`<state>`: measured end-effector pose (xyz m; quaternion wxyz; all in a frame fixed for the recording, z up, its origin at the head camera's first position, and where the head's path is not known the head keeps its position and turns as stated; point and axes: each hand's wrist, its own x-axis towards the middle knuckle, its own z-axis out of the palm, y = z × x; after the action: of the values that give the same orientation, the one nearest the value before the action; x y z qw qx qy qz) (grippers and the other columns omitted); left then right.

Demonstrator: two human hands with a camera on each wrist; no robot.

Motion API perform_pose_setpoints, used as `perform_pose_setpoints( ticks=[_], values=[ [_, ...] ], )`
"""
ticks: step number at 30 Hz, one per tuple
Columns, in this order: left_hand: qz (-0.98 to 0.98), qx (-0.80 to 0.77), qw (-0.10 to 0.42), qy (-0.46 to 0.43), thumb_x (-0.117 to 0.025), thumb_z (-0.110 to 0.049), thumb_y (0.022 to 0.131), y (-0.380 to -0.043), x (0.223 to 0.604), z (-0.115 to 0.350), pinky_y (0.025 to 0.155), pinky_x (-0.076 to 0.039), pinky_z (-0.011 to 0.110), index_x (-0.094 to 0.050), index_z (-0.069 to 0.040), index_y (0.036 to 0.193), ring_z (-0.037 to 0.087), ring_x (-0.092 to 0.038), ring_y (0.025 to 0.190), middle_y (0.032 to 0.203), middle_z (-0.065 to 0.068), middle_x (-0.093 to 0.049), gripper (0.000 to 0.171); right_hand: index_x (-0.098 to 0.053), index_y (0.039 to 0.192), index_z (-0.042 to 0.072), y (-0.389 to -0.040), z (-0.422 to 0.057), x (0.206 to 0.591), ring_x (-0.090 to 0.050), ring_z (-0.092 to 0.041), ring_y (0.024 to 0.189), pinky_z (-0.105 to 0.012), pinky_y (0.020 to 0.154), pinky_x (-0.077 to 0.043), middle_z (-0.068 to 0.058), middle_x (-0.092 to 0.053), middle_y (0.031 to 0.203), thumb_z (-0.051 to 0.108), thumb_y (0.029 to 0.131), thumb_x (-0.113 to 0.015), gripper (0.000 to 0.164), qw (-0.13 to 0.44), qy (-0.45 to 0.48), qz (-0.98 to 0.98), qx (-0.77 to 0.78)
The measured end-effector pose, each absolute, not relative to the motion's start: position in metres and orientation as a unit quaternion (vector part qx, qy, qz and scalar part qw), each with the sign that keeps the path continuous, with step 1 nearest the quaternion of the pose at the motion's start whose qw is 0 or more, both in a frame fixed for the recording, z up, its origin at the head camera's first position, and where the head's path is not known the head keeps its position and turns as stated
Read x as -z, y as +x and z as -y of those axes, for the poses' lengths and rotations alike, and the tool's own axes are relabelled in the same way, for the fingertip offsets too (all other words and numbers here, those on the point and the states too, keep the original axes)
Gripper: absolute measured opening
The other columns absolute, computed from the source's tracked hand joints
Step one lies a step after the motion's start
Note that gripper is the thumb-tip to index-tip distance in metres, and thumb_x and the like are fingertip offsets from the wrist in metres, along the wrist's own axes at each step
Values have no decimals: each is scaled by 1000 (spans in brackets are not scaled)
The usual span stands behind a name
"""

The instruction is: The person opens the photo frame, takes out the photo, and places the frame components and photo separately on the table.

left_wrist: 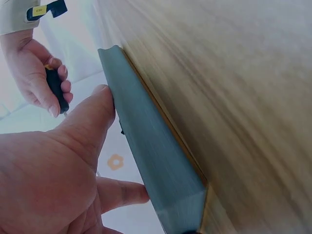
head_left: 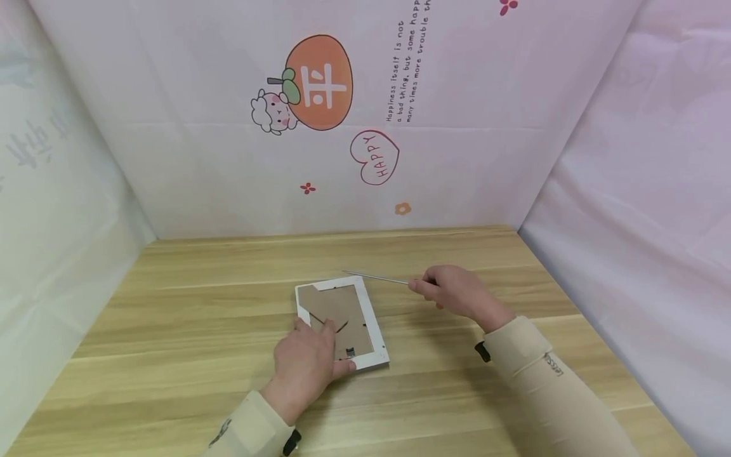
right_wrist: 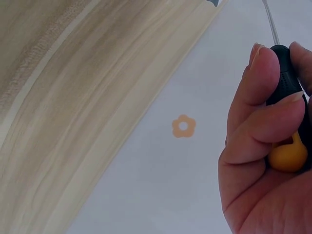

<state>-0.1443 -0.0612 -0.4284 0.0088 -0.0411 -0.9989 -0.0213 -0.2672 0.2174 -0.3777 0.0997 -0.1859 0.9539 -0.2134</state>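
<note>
A white picture frame [head_left: 370,317] lies face down on the table, its brown backing board [head_left: 334,304] showing. At the far left, brown board covers the frame's corner. My left hand [head_left: 304,358] rests on the near left part, thumb at the near edge and a finger on the backing. In the left wrist view, the thumb and a finger touch the frame's side moulding [left_wrist: 146,141]. My right hand [head_left: 457,293] grips a screwdriver [right_wrist: 287,78] by its black and yellow handle. The thin shaft points left past the frame's far right corner; whether the tip touches it I cannot tell.
The wood-grain table [head_left: 188,304] ends at a white printed cloth backdrop [head_left: 228,184] behind. Cloth walls also stand on the left [head_left: 63,190] and right [head_left: 639,209]. A small dark metal piece [head_left: 350,351] sits on the backing near the frame's near edge.
</note>
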Motion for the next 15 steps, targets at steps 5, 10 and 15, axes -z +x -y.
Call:
perform_pose_setpoints(
  ticks=[5,10,15],
  values=[
    [998,41,-16,-53,-65,-72,73,-145,425,69,39,-40,38,-56,-19,137,23,-46,48,119,37,-56,84,-61,80,16,-266,-219,379,-56,-17,62,-36,57,-44,0,-58,72,63,93,-48,51,98,-180,-955,213],
    [995,40,11,-86,-65,-55,84,-146,418,83,37,-37,37,-62,-21,130,22,-49,55,89,19,-64,57,-63,82,14,-265,-221,381,-55,-17,63,-35,56,-44,1,-59,70,65,92,-47,54,98,-177,-957,209],
    [986,-2,94,-134,-60,-10,91,-153,415,97,39,-45,39,-65,-15,119,28,-58,66,105,20,-67,28,-63,83,14,-264,-222,383,-56,-16,63,-35,57,-44,1,-59,71,65,92,-48,54,97,-171,-957,215]
  ],
)
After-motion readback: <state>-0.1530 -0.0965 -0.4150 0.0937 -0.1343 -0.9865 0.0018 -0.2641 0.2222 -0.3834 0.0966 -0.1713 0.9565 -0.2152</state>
